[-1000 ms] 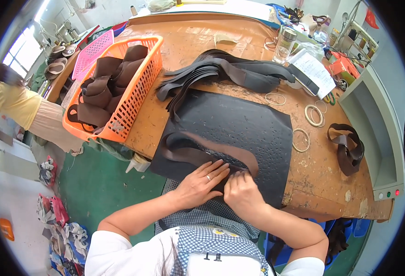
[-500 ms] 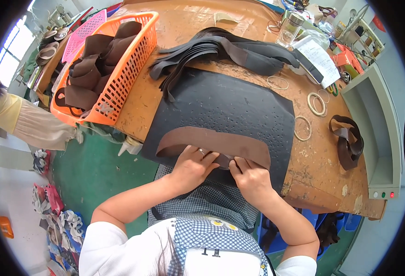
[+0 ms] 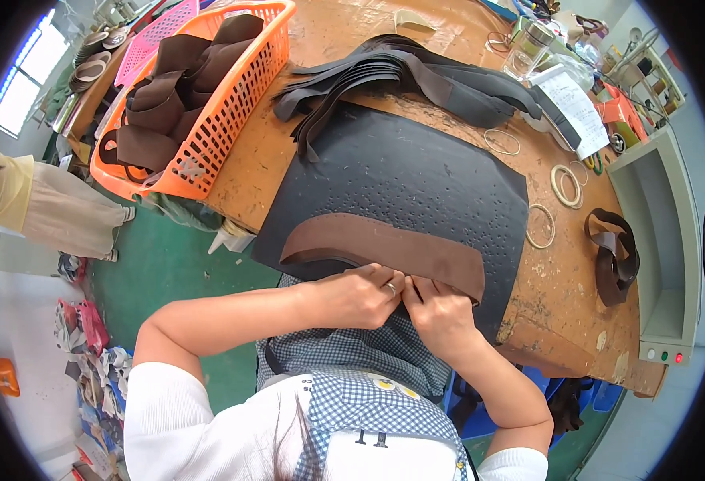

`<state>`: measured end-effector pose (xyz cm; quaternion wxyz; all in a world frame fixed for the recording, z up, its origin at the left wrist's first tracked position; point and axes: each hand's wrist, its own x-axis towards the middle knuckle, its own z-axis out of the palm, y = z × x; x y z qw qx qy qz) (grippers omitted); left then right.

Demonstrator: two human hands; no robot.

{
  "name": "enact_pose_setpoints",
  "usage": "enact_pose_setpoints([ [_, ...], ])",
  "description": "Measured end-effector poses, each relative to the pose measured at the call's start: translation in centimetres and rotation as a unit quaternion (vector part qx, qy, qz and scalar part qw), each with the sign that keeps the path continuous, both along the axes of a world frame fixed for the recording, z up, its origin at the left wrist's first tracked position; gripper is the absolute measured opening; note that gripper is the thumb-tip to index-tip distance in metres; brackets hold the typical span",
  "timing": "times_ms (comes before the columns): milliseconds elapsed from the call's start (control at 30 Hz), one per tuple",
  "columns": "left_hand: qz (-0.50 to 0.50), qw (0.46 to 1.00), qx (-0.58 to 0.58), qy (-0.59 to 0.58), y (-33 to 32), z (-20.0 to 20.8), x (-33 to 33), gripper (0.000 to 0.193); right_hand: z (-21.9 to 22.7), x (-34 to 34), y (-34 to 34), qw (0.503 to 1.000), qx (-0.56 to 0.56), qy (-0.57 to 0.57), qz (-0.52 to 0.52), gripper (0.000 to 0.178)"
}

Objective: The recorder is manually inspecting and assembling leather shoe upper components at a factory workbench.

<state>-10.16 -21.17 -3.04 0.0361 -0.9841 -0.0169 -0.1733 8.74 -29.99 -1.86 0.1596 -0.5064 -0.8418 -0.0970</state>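
Observation:
A wide brown leather-like strip (image 3: 392, 244), bent into a loop, stands on edge on a black pitted mat (image 3: 416, 172). Both hands are side by side at its near edge. My left hand (image 3: 364, 295) is closed, its fingers pinching the near part of the strip. Close against it, my right hand (image 3: 439, 314) also has its fingers pressed together on the strip. The knuckles hide what lies between the fingertips.
An orange basket (image 3: 232, 104) of brown strip loops stands at the left. Dark strips (image 3: 416, 76) lie beyond the mat. On the right are tape rolls (image 3: 566, 186), another strip loop (image 3: 613, 256) and a grey machine frame (image 3: 661, 264). A person (image 3: 56, 192) stands far left.
My left hand has moved right, up against my right hand, and the near part of the strip is drawn together there. The whole view has shifted slightly.

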Motion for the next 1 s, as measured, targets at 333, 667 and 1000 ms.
enact_pose_setpoints([
  [333, 0.044, 0.997, -0.036, -0.046, 0.7, 0.1, -0.1, 0.028, -0.5, -1.4, 0.4, 0.999, 0.005, 0.027, -0.047, 0.019],
  [667, 0.087, 0.97, -0.172, -0.149, 0.5, -0.3, -0.5, 0.032, 1.2, 0.0, 1.8, 0.917, -0.251, 0.28, -0.136, 0.014],
  [1000, 0.076, 0.969, -0.189, -0.142, 1.0, -1.5, 0.0, 0.033, 1.1, 0.0, 1.8, 0.932, -0.244, 0.228, -0.144, 0.022],
])
